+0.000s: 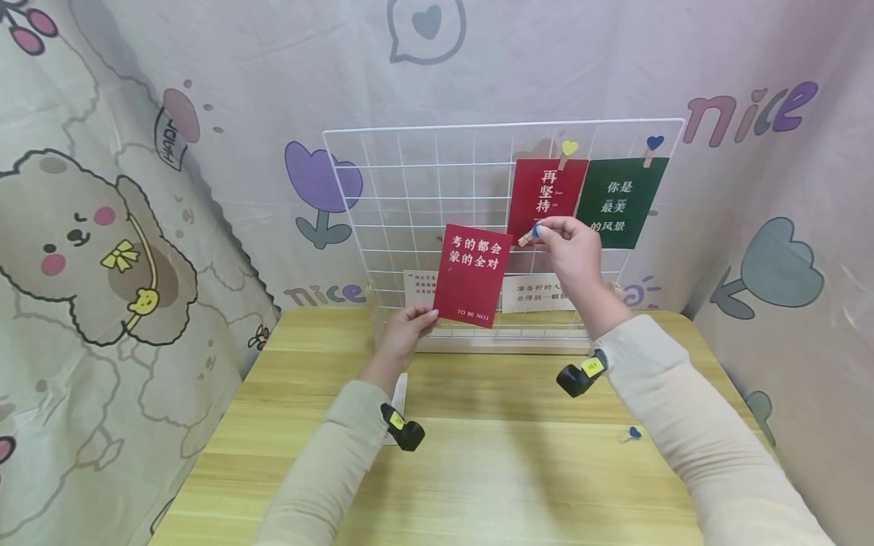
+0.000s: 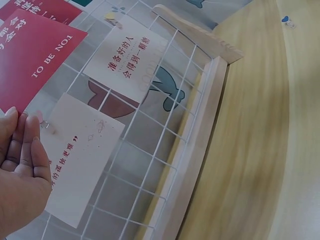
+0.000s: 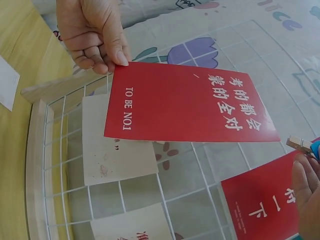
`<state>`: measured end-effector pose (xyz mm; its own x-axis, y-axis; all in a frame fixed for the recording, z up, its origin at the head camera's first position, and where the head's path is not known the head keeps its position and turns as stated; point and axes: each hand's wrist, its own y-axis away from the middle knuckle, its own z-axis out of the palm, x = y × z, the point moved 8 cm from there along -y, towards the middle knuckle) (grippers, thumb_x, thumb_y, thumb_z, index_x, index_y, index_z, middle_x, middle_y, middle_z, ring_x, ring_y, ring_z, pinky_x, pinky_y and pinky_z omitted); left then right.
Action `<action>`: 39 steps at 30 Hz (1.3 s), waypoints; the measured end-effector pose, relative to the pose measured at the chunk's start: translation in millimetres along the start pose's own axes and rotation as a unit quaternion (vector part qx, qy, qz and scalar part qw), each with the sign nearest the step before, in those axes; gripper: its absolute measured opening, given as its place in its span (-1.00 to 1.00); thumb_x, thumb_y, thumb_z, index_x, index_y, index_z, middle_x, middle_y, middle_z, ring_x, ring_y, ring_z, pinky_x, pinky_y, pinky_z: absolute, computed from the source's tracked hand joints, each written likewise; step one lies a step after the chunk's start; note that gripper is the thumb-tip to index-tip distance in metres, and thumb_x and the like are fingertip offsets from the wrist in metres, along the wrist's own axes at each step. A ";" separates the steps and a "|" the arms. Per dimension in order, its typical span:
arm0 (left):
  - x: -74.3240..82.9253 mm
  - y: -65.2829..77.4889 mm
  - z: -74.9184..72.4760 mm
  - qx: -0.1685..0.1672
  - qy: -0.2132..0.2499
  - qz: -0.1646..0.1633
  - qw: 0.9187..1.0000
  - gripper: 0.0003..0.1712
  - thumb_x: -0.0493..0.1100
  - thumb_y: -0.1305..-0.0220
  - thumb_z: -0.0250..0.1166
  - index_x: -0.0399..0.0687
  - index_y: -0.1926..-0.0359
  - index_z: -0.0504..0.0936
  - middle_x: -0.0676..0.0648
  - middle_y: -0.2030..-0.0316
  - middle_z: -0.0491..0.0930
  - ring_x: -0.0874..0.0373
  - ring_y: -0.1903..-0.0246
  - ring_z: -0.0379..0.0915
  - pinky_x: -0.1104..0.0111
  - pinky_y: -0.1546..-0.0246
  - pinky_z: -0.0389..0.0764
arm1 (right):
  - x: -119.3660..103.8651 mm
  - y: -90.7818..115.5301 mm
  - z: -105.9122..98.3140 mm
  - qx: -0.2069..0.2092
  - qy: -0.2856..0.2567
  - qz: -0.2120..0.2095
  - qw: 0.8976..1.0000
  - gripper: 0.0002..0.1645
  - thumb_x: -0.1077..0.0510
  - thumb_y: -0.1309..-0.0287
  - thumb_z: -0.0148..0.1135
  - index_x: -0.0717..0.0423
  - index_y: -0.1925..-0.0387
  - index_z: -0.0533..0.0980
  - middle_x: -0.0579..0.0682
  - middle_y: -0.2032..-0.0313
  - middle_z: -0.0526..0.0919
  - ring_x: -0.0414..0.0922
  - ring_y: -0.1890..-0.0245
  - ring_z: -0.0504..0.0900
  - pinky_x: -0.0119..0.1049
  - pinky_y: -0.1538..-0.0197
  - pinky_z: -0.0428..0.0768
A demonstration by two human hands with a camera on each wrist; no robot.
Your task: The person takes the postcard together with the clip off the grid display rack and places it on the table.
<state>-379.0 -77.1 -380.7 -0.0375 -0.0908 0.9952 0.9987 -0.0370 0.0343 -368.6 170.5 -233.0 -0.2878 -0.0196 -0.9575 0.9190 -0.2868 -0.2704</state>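
With the left hand (image 1: 404, 334), pinched a loose red card (image 1: 471, 280) by its lower-left corner, tilted slightly in front of the white wire grid (image 1: 437, 127), below and left of the pinned red card (image 1: 527, 182). With the right hand (image 1: 575, 249), pinched a small wooden clip (image 3: 299, 144) by its blue end, pointed toward the loose card's upper-right corner, not yet fastened there. Seemed at the lining-up step before clipping. Called next, probably, for laying the card against the wires, then squeezing the clip open over both.

Red card (image 1: 473, 282): "TO BE NO.1"; curtain (image 1: 273, 76): "nice".
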 end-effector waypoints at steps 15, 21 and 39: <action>-18.2 7.6 -1.7 0.000 0.007 -0.004 1.000 -0.87 -0.35 -0.12 0.12 -0.37 0.29 0.47 0.02 0.51 0.50 0.26 0.45 0.46 0.30 0.15 0.44 | 24.6 6.9 -18.9 0.003 0.023 0.013 1.000 -0.95 0.33 -0.04 0.11 0.23 0.39 0.48 -0.16 0.55 0.55 -0.24 0.49 0.56 -0.46 0.23 0.51; -25.2 11.9 -1.8 -0.003 0.010 -0.009 1.000 -0.90 -0.35 -0.12 0.11 -0.33 0.31 0.48 0.00 0.50 0.51 0.23 0.44 0.47 0.39 0.22 0.45 | 29.3 11.5 -23.0 -0.005 0.040 0.012 0.999 -0.83 0.30 -0.05 0.11 0.34 0.30 0.45 -0.14 0.53 0.55 -0.23 0.45 0.57 -0.47 0.26 0.52; -41.9 23.7 -5.1 -0.016 -0.009 -0.037 0.999 -0.78 -0.30 -0.16 0.09 -0.40 0.20 0.43 0.01 0.42 0.48 0.24 0.39 0.44 0.28 0.08 0.40 | 51.0 20.6 -41.1 -0.024 0.055 0.014 0.998 -0.81 0.32 -0.07 0.08 0.39 0.27 0.42 -0.21 0.51 0.53 -0.33 0.50 0.55 -0.53 0.30 0.51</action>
<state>-353.9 -79.2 -422.0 -0.1107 -0.0694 0.9914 0.9917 -0.0741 0.1055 -353.3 203.0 -291.6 -0.2325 0.0787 -0.9694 0.9389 -0.2419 -0.2449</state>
